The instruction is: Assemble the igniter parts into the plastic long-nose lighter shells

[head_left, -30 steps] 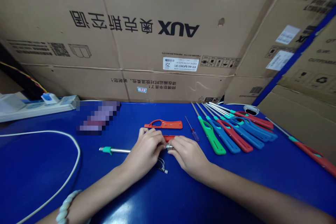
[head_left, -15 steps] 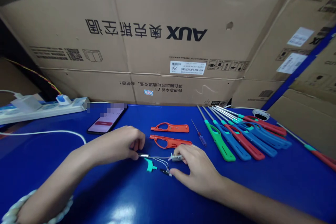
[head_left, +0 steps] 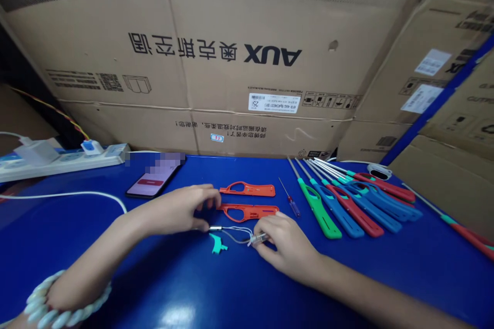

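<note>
My left hand (head_left: 181, 209) pinches a small metal tip (head_left: 214, 227) at one end of a thin wire assembly (head_left: 235, 234). At the wire's other end my right hand (head_left: 284, 243) holds a small clear part (head_left: 258, 238). A loose teal trigger piece (head_left: 217, 243) lies on the blue table just below the wires. Two orange lighter shell halves (head_left: 249, 211) lie side by side right behind my hands. A small screwdriver (head_left: 290, 199) rests to their right.
A row of several green, blue and red long-nosed lighters (head_left: 347, 200) lies at the right. A phone (head_left: 154, 181), a white cable (head_left: 69, 195) and a power strip (head_left: 62, 160) are at the left. Cardboard boxes (head_left: 231, 61) wall off the back and right.
My hands, joined over the lighter a second ago, have separated, drawing the wired inner part out. The metal tube is gone from view and the teal piece lies on the table.
</note>
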